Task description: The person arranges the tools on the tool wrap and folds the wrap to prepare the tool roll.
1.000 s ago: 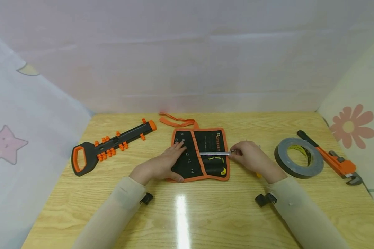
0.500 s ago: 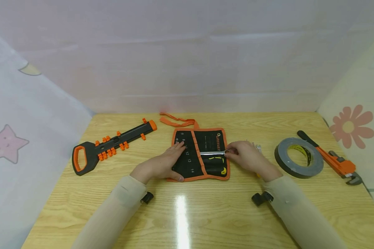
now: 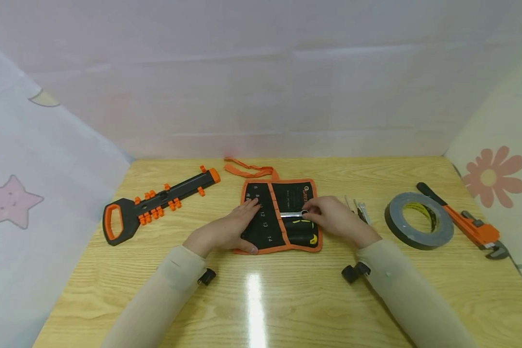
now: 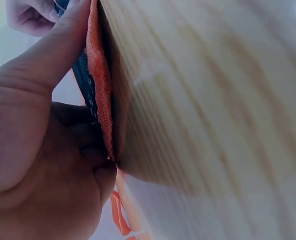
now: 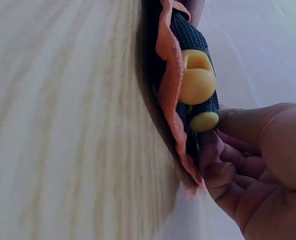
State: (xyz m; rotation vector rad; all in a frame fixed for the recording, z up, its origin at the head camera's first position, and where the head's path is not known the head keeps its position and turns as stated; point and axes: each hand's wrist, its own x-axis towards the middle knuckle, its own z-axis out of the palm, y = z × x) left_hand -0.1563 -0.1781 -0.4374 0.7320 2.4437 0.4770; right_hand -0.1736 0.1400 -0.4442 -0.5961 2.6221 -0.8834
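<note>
Tool pouch [image 3: 264,233], black, orange-edged, numbered: centre of the tabletop [image 3: 304,299], open flat. Numerals near 10 o'clock partly covered by fingers; edge-on and cut off in both wrist views.

Wrench [image 3: 290,214], silver: across the pouch, 9-to-3 o'clock line. Its 9 o'clock end hidden in the pocket strip, its ring end partly covered by fingertips.

Left hand [image 3: 227,228]: fingers extended, thumb spread wide, resting on the pouch's 8-to-9 o'clock side; fingertips dark in its wrist view.

Right hand [image 3: 336,217]: thumb and fingers pinching the ring end; curled fingers shadowed in its wrist view.

Black-and-yellow tools [image 3: 303,237]: pouch's 4 o'clock quarter, partly under the right hand; types unclear.

Small tools [image 3: 362,211]: 3 o'clock of the pouch, partly behind the right hand, hard to separate.

Changes over one second: ring end, formerly past the pouch's 3 o'clock edge, now inside it; right hand shifted toward 9 o'clock; small tools more exposed. Left hand unchanged.
</note>
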